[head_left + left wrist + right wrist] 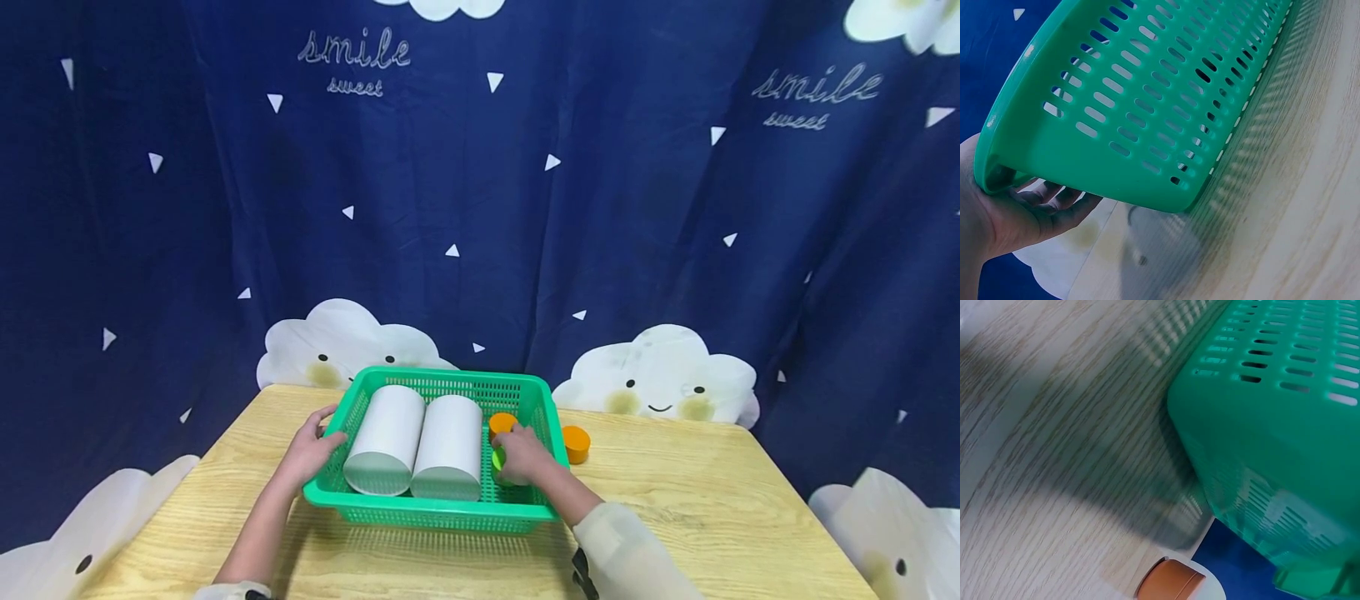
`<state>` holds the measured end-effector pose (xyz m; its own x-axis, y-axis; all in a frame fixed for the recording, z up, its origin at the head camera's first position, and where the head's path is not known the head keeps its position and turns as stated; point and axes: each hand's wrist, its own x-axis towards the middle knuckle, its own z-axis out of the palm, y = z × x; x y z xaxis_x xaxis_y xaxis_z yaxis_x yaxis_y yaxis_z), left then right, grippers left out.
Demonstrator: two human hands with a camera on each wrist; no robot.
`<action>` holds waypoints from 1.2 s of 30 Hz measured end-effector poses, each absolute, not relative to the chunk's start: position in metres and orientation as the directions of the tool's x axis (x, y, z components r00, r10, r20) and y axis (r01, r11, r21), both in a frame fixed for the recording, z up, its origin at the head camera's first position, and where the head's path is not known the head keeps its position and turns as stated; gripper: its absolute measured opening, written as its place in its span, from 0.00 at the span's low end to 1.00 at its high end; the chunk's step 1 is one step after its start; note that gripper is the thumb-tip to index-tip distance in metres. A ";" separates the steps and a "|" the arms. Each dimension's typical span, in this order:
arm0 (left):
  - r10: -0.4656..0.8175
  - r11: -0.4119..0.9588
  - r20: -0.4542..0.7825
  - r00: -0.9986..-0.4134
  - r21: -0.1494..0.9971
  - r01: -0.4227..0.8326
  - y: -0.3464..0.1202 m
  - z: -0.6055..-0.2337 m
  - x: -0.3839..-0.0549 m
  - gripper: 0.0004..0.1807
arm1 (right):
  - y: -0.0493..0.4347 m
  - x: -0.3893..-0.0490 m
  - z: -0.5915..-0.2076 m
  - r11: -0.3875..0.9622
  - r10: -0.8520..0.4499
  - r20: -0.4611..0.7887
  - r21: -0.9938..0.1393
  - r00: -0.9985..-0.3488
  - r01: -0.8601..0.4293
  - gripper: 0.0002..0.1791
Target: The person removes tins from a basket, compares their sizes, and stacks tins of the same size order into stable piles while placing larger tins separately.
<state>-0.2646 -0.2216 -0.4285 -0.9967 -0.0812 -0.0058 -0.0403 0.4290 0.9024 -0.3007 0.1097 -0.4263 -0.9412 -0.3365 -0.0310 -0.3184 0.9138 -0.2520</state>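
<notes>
A green plastic basket point(442, 504) with slotted walls stands on the table. My left hand point(309, 450) grips its left rim, thumb over the top; in the left wrist view the fingers of the left hand point(1029, 215) reach beneath the rim. Two large white cylinders point(388, 433) lie side by side in the basket. To their right is a small orange cylinder point(501, 422), close to my fingertips. My right hand point(525, 457) reaches over the right rim and holds a small light-green cylinder point(498, 460), partly hidden by the fingers. The right wrist view shows only the basket's outside.
Outside the basket, near its right wall, a second orange cylinder point(576, 444) stands on the light wood table point(675, 508). Behind the table's back edge hangs a dark blue curtain point(465, 183) with clouds and small white triangles.
</notes>
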 end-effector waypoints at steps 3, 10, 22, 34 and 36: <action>-0.079 0.428 -0.001 -0.997 0.903 -0.035 -0.222 -0.428 -0.265 0.33 | 0.109 -0.301 -0.426 0.918 -0.332 -0.032 -0.239 -0.943 -0.316 0.25; -0.079 0.420 -0.002 -0.997 0.907 -0.035 -0.221 -0.427 -0.265 0.33 | 0.109 -0.298 -0.424 0.925 -0.321 -0.031 -0.224 -0.947 -0.306 0.26; -0.068 0.403 -0.001 -0.998 0.915 -0.028 -0.220 -0.427 -0.265 0.33 | 0.113 -0.295 -0.409 0.860 -0.361 0.062 -0.364 -0.931 -0.358 0.27; -0.066 0.397 -0.005 -0.998 0.917 -0.031 -0.220 -0.425 -0.262 0.33 | 0.117 -0.290 -0.391 0.822 -0.343 0.147 -0.432 -0.928 -0.372 0.26; -0.065 0.396 -0.006 -0.998 0.918 -0.031 -0.220 -0.424 -0.262 0.33 | 0.117 -0.290 -0.389 0.825 -0.340 0.152 -0.426 -0.928 -0.372 0.26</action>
<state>-0.2620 -0.2203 -0.4245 -0.9979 -0.0652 -0.0057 -0.0310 0.3956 0.9179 -0.2899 0.1171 -0.3888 -0.9279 -0.3403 0.1522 -0.3722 0.8247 -0.4258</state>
